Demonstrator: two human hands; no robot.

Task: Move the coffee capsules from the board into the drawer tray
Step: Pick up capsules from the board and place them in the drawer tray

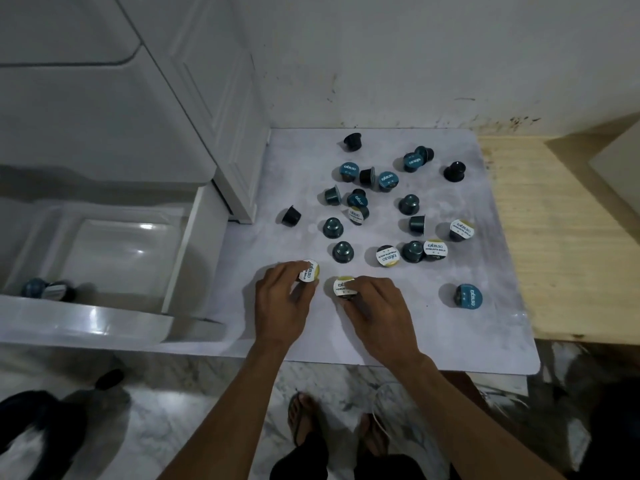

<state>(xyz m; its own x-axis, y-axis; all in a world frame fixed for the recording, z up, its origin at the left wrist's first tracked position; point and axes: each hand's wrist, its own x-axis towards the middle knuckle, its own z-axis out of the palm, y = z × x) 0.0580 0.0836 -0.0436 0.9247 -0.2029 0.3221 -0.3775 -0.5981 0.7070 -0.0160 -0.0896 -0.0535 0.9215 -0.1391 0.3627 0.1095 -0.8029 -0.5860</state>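
Board (485, 327): we count about 20 loose capsules (412, 251). Left hand (282, 299) grip pinches 1 white-lidded capsule (309, 270); right hand (377, 311) grip pinches another (343, 287). Drawer tray (114, 258): 2 capsules (48, 289).

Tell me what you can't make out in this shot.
Head view only:
- Capsule body under the left hand: fingers cover it.
- Capsule under the right hand: mostly covered.
- Capsules in the drawer tray: dark, blurred, count unclear.
- Small lid print: too small.
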